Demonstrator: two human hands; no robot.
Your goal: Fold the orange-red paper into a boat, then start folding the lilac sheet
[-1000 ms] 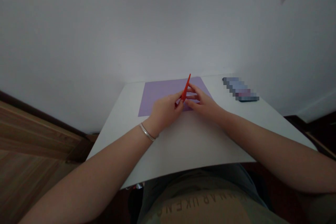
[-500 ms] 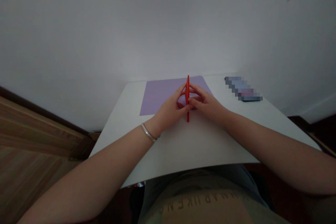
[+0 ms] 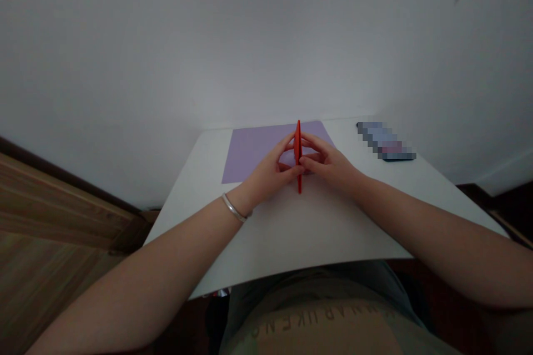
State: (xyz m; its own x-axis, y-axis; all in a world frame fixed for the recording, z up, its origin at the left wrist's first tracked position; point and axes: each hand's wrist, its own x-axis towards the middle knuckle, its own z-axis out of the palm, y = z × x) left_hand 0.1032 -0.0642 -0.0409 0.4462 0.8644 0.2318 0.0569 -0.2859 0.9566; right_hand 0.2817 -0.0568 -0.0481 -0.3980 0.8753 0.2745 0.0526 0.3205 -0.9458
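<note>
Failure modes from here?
The thin red piece stands on edge, pinched only by the fingertips of the left hand and right hand, so it might slip or twist. If dropped, it may miss the lilac sheet: its lower end reaches past the sheet's near edge, over the white table.

Dim, flat light with wide-angle edge distortion.

Your shirt (image 3: 320, 324) shows upside-down capital letters, roughly "UKEN", the rest too curved to read; the pixelated object (image 3: 385, 141) on the surface (image 3: 300, 233) stays unreadable
</note>
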